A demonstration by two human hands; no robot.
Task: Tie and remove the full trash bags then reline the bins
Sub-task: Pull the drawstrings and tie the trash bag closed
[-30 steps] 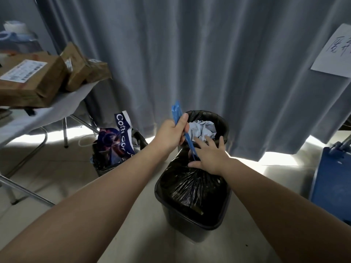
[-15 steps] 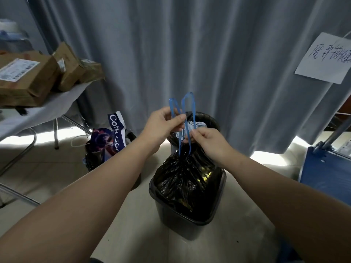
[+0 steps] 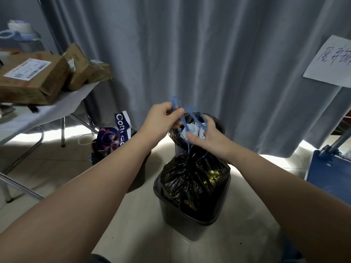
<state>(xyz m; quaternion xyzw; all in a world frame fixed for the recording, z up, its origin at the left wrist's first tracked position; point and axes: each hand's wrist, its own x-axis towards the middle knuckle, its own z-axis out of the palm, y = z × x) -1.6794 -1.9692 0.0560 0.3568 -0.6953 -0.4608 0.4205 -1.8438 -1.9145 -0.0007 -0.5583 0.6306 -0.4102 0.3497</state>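
Pinching one loop of the blue drawstring (image 3: 183,121) between thumb and forefinger, your left hand (image 3: 163,119) was raised above the bins, its fingers curled tight on the cord. Your right hand (image 3: 207,137) was just beside it and a little lower, its thumb and curled fingers holding the other loop of the same cord. The two hands were close together but not touching. From them the cord ran down to the gathered neck of the black trash bag (image 3: 191,179), which was cinched shut.

That bag sat inside the dark bin (image 3: 182,223) on the pale tiled floor (image 3: 133,215), directly below your hands. It bulged above the rim and something yellow showed faintly through the plastic.

Just behind it stood a second bin (image 3: 220,126) with a black liner, crumpled white paper (image 3: 191,130) showing at its top. To the left, beside the table leg, a third bin (image 3: 95,154) held a printed paper bag (image 3: 121,126) lettered "Cotti".

Brown cardboard boxes (image 3: 34,82) were piled on the white-covered table (image 3: 47,112) at far left. A grey curtain (image 3: 209,54) hung across the back, with a handwritten sheet (image 3: 330,63) fixed on its right side. A blue platform (image 3: 330,175) showed at the right edge.
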